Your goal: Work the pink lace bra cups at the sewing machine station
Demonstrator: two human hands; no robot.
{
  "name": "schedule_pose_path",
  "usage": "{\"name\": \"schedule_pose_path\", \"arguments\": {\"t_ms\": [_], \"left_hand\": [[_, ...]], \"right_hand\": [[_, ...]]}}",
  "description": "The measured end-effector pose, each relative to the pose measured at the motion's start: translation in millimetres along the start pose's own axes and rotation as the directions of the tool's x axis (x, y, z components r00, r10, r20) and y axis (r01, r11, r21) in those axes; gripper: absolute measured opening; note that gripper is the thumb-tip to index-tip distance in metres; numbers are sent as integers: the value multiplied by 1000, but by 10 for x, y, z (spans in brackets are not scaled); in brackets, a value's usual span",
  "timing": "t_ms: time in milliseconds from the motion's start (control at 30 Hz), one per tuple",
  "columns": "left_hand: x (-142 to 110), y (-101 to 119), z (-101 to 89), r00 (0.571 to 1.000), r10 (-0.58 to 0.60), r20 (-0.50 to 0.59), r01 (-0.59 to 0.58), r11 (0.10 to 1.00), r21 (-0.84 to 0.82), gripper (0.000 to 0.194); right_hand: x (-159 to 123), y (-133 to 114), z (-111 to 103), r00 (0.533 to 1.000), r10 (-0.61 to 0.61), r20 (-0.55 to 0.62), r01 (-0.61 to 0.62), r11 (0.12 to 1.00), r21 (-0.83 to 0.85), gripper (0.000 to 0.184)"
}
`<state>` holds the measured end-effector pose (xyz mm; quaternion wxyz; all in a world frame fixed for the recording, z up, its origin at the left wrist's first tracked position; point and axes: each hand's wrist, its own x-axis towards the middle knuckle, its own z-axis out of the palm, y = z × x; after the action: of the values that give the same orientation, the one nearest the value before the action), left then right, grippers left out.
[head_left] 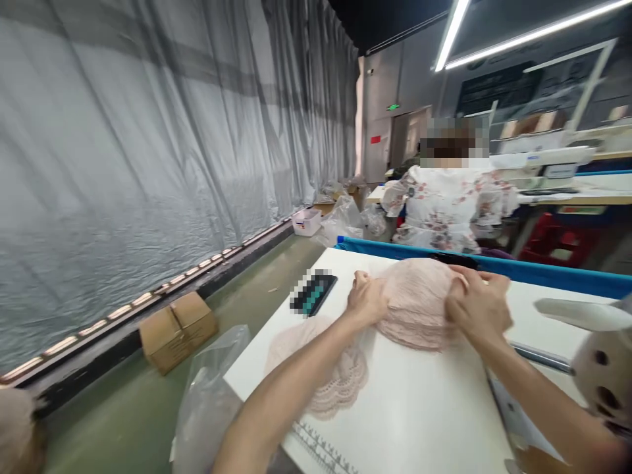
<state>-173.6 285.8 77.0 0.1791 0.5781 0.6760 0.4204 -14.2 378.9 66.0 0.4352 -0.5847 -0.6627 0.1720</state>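
Grey curtain (148,131) fills the left wall. White tabletop (424,408) below, a seated person (447,204) beyond its blue edge. Mid-table lies the pink lace garment (417,303); left hand (366,299) curled, gripping its left edge, right hand (481,306) pinching its right edge. Phone (313,293) sits just left.

A garment workshop: a white cutting bench (424,408) with a printed ruler edge (323,447), pink lace pieces (419,309), sewing stations (557,164) under strip lights (451,33), and cartons (178,329) on the floor.
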Motion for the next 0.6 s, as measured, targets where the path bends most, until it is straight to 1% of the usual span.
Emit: {"name": "schedule_pose_path", "arguments": {"t_ms": [33,67,100,133,167,200,233,267,300,333,367,400,500,533,600], "left_hand": [[-120,8,-108,1000,2,9,-2,999,53,38],[-263,13,-226,1000,1,22,-3,995,103,41],[-425,13,-346,999,2,41,-8,990,144,40],[-598,8,-462,998,2,66,-13,985,175,37],[-774,-3,-564,995,-10,95,-9,980,200,31],[-943,-21,-648,991,-23,130,-6,977,215,26],[-1095,-43,-708,987,-34,157,-2,975,221,23],[-1225,-71,-742,982,-46,183,4,975,222,22],[-1328,-100,-750,979,-57,196,14,976,217,21],[-1405,-131,-736,978,-66,197,23,977,211,16],[-1455,-159,-706,981,-74,180,36,979,202,9],[-1484,-185,-669,985,-79,155,49,981,189,7],[-1489,-236,-580,993,-92,76,84,991,104,14],[-1478,-246,-574,993,-101,62,97,994,57,13],[-1452,-263,-603,990,-135,33,137,989,-62,9]], "right_hand": [[-155,10,-36,994,-105,17,104,994,41,31],[-333,30,-65,967,-239,87,230,968,104,31],[-527,55,-82,902,-389,184,357,915,187,26],[-725,80,-85,803,-529,273,458,842,286,29],[-914,99,-73,696,-635,335,522,768,371,30],[-1083,107,-49,612,-698,371,556,714,427,28],[-1222,102,-16,546,-734,404,575,679,457,25],[-1326,84,21,503,-748,433,585,663,467,23],[-1395,57,59,484,-749,452,594,661,459,21],[-1432,25,93,475,-744,470,602,665,443,19],[-1443,-6,120,474,-735,485,608,671,423,18],[-1437,-31,141,476,-726,497,615,678,403,18],[-1385,-41,161,471,-705,529,628,690,361,24],[-1374,-22,159,476,-698,534,629,695,348,25],[-1374,27,157,502,-682,531,626,711,321,22]]}}
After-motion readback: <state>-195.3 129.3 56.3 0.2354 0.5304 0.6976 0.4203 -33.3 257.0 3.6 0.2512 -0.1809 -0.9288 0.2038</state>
